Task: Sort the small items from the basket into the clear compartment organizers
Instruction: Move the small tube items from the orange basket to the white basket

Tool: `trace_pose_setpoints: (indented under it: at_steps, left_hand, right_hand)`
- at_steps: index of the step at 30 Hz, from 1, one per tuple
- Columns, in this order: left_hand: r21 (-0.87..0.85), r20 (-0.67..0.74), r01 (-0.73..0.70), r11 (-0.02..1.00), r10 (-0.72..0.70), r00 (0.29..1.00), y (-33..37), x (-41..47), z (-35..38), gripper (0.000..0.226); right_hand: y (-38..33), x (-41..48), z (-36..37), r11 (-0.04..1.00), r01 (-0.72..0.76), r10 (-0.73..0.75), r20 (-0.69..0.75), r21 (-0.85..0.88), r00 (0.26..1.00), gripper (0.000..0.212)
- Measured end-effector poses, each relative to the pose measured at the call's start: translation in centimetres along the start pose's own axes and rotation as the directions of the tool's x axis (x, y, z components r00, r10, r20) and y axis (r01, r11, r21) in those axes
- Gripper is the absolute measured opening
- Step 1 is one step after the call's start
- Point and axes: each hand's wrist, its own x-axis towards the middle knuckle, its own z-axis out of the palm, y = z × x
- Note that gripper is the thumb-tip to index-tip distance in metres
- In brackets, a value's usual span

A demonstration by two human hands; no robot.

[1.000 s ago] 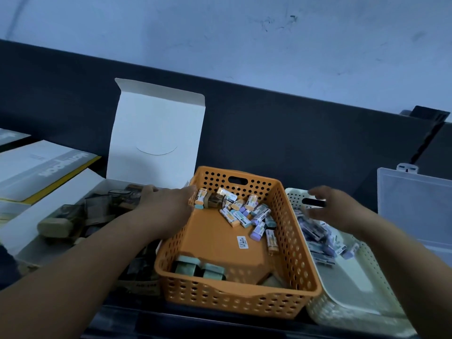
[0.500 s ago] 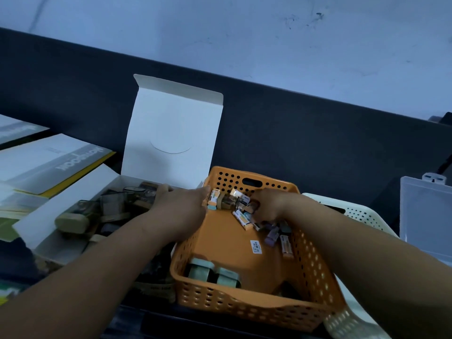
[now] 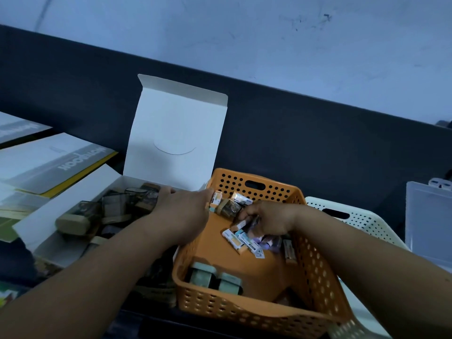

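An orange perforated basket [image 3: 315, 270] sits in front of me, holding several small wrapped erasers [image 3: 241, 242] near its far side and two pale green blocks [image 3: 215, 277] at its near wall. My left hand [image 3: 182, 214] grips the basket's left rim. My right hand [image 3: 265, 220] is inside the basket, fingers closed over a few small erasers in the pile. A clear plastic organizer [image 3: 428, 223] stands at the far right, apart from both hands.
A white cardboard box [image 3: 176, 133] with its lid up sits left of the basket, filled with dark sharpeners [image 3: 115, 209]. A white perforated basket [image 3: 352, 216] lies behind my right arm. Notebooks [image 3: 49, 162] lie at far left. A dark partition runs behind.
My right hand left the white basket, crossed left into the orange basket and closed on erasers in the pile. My left hand stayed on the rim.
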Motion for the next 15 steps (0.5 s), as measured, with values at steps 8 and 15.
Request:
trace_pose_setpoints:
  at_steps: [8,15]
  left_hand:
    - [0.031,0.022,0.001,1.0,-0.002,1.0,0.1,0.1,-0.1,0.045]
    - [0.229,-0.109,-0.044,0.973,0.071,0.992,1.7,0.1,-0.8,0.065]
  right_hand:
    - [-0.3,0.3,0.6,0.939,0.057,-0.115,-0.156,-0.338,0.981,0.031]
    - [1.5,-3.2,-0.9,0.969,0.223,-0.176,-0.335,0.105,0.925,0.009]
